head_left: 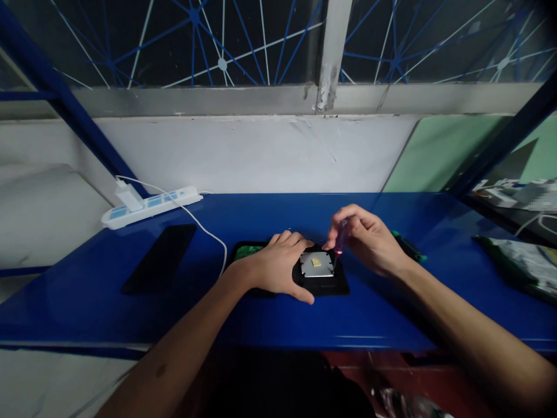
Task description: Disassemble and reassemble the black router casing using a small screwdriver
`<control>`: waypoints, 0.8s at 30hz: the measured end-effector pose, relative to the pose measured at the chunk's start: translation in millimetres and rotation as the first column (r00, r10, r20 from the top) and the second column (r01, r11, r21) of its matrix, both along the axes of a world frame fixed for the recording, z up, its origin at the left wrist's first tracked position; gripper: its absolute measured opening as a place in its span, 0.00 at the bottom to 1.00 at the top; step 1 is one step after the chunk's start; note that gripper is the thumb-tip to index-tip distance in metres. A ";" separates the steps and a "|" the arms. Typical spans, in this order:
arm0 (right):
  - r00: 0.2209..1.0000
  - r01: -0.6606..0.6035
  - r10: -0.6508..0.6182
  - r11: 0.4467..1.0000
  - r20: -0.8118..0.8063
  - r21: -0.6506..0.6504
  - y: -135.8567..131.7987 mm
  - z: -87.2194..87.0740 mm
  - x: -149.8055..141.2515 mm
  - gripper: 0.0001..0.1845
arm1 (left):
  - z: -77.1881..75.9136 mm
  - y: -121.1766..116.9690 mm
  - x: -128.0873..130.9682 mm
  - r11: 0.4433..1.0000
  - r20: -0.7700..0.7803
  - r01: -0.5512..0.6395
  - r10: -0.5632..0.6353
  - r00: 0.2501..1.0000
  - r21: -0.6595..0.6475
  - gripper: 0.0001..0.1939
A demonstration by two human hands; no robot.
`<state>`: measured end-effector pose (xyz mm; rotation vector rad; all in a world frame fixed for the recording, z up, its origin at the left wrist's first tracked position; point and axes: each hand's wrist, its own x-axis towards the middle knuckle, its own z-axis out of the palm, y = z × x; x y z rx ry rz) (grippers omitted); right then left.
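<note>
The left hand [278, 266] is held palm down, its thumb [303, 295] splayed away from the fingers [286, 237] — the right hand [368, 239] is curled into a grip — and both bare forearms [191, 339] are angled inward

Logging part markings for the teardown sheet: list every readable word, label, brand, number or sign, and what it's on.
None readable anywhere in the head view.
Green circuit board: too small to make out any print.
Metal plate and its yellow patch: no legible characters.
Power strip: no legible markings.
Bag at right: too blurred to read.
</note>
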<state>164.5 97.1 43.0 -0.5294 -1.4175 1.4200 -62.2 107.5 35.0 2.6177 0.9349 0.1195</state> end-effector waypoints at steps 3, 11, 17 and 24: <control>1.000 -0.025 0.025 0.999 -0.006 -0.026 -1.8 0.8 -3.2 0.14 | -1.0 0.2 0.1 1.000 0.001 0.001 -0.001 1.000 0.015 0.49; 1.000 0.013 -0.014 0.999 -0.025 -0.036 -2.3 4.0 -3.3 0.23 | -0.1 1.1 -0.2 1.000 -0.023 0.000 0.000 1.000 -0.011 0.52; 1.000 -0.008 0.007 0.999 -0.014 -0.040 -2.5 1.5 -1.7 0.15 | 2.0 0.3 0.3 1.000 -0.015 0.004 -0.005 1.000 -0.014 0.51; 0.999 -0.002 -0.002 0.996 -0.039 -0.092 -2.2 3.8 -4.3 0.18 | -1.0 1.6 -0.7 1.000 -0.021 -0.002 0.002 1.000 -0.006 0.52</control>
